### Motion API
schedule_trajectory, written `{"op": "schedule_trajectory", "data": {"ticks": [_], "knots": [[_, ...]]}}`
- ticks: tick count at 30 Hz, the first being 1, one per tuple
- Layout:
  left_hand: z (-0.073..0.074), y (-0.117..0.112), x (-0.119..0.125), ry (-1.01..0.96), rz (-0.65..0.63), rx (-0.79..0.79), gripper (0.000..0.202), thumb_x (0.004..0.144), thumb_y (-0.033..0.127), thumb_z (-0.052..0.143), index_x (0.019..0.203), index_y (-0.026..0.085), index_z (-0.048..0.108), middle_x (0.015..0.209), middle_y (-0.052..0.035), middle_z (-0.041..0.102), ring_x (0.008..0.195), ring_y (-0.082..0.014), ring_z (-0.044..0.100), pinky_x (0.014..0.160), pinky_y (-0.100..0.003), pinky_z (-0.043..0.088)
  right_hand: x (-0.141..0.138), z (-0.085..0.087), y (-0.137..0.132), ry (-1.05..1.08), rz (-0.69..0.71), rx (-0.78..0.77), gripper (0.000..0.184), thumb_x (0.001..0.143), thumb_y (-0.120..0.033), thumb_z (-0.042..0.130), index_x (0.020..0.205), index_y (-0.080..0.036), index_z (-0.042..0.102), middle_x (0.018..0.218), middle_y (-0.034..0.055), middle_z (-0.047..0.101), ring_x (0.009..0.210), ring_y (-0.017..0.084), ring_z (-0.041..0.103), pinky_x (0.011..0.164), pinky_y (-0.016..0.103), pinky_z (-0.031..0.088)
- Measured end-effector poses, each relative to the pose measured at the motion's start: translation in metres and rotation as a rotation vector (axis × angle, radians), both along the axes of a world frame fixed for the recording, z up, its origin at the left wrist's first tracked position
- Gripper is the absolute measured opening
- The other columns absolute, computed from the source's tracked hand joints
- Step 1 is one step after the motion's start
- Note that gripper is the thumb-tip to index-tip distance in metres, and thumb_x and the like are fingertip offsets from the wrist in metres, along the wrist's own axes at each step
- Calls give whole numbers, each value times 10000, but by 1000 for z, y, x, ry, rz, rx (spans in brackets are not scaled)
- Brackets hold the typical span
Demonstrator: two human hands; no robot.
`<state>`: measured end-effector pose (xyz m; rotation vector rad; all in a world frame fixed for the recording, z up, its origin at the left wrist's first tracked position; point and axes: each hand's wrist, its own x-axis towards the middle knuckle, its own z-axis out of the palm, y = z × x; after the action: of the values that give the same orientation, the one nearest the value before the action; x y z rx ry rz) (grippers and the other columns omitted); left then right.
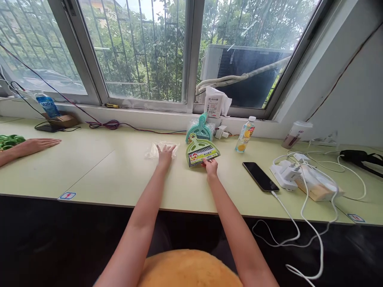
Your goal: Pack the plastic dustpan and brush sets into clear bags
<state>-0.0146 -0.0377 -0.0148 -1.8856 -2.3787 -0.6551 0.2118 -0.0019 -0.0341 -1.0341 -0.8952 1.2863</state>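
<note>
My right hand [211,166] grips the lower right edge of a green mini dustpan and brush set [203,149], which has a yellow printed label and dark bristles. My left hand [165,153] lies with fingers spread on a crumpled clear plastic bag [153,150], to the left of the set. Just behind the green set stands a teal dustpan and brush set [200,129], apparently in clear plastic and partly hidden.
An orange drink bottle [245,134], a charging phone [260,176] and a power strip [284,175] with tangled white cables occupy the right side. Another person's hand [42,144] rests on the table at left near green items [11,140]. A tissue pack [214,104] stands behind.
</note>
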Motion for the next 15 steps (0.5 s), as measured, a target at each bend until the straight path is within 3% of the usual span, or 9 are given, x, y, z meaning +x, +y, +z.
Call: {"op": "schedule_trajectory", "data": {"ticks": [2, 4, 6, 8, 11, 13, 15], "knots": [[0, 4, 7, -45, -140, -60, 579, 866, 64, 307, 1315, 302, 585, 1409, -62, 535, 1364, -265, 426, 1168, -652, 27, 1, 0, 0, 3, 7, 3, 168, 699, -168, 729, 818, -173, 611, 828, 37, 751, 602, 129, 660, 598, 232, 577], [1, 6, 13, -60, -164, -78, 471, 913, 131, 301, 1189, 295, 646, 1346, -53, 579, 1266, -262, 519, 1148, -687, 58, 1, -1, -1, 9, 8, 0, 171, 697, -168, 731, 818, -178, 611, 807, 27, 747, 609, 132, 662, 601, 234, 580], [3, 8, 17, -30, -154, -52, 340, 938, 241, 365, 1108, 243, 660, 1258, -89, 618, 1207, -289, 553, 1135, -701, -24, 2, -1, -2, 17, 3, -10, 167, 698, -162, 729, 811, -180, 607, 789, 22, 740, 595, 131, 657, 596, 238, 581], [5, 7, 18, 60, -124, -14, 250, 907, 268, 461, 1024, 200, 672, 1099, -118, 663, 1144, -306, 578, 1150, -648, -114, 2, -1, -2, 25, -5, -19, 158, 702, -154, 721, 802, -180, 602, 791, 24, 736, 588, 130, 653, 594, 241, 581], [8, 5, 17, 175, -64, 66, 318, 836, 141, 496, 1098, 199, 664, 892, -114, 670, 1106, -304, 581, 1186, -578, -123, 3, -1, -2, 26, -16, -23, 165, 693, -146, 729, 790, -180, 600, 816, 28, 737, 619, 134, 660, 602, 242, 583], [9, 3, 14, 160, -35, 128, 450, 802, 102, 506, 1215, 230, 628, 892, -112, 670, 1162, -314, 538, 1186, -591, -107, 3, -1, -2, 19, -20, -25, 175, 685, -148, 740, 779, -182, 596, 829, 28, 738, 638, 137, 665, 607, 239, 584], [10, 2, 9, 133, 1, 115, 448, 782, 103, 530, 1186, 254, 651, 945, -116, 676, 1218, -337, 482, 1169, -627, -102, 3, 0, -1, 10, -20, -30, 171, 693, -146, 734, 773, -184, 588, 829, 24, 737, 628, 131, 660, 607, 235, 584]]}}
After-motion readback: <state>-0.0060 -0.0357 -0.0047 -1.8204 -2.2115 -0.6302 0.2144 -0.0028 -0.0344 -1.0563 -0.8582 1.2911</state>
